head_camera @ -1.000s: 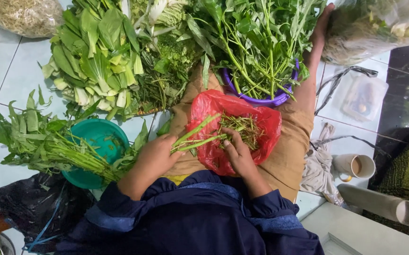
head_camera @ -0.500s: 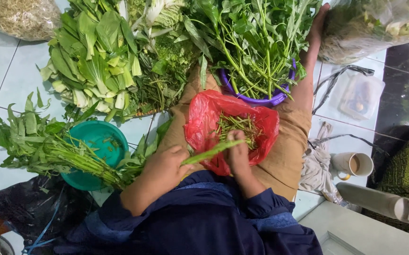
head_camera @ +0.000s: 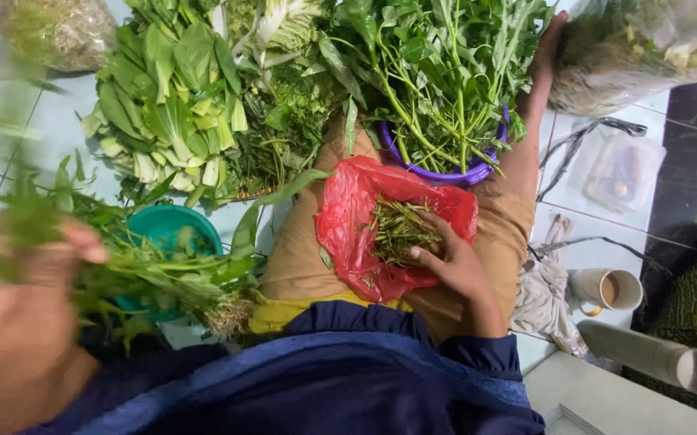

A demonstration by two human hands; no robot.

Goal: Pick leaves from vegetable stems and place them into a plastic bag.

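Note:
A red plastic bag (head_camera: 348, 217) lies open on my lap and holds a heap of cut green stems (head_camera: 397, 229). My right hand (head_camera: 457, 270) rests on the bag's right side, with loosely curled fingers touching the heap. Close to the camera at the far left, my left hand (head_camera: 18, 322) is raised and blurred, closed around a leafy green stalk (head_camera: 18, 229). Beside it, a bunch of long-stemmed greens (head_camera: 163, 278) with roots lies across a teal bowl (head_camera: 175, 225).
A purple bowl (head_camera: 445, 173) of leafy stems stands beyond my knees. Piled leaf vegetables (head_camera: 171, 105) lie at the back left, and clear bags of sprouts (head_camera: 646, 48) at the back right. A cup (head_camera: 610, 288), cloth (head_camera: 546, 290), tube (head_camera: 662, 358) and plastic box (head_camera: 622, 173) sit right.
My left hand has swung away from the red bag to the far left and up toward the camera, carrying a green stalk. My right hand stays in the bag.

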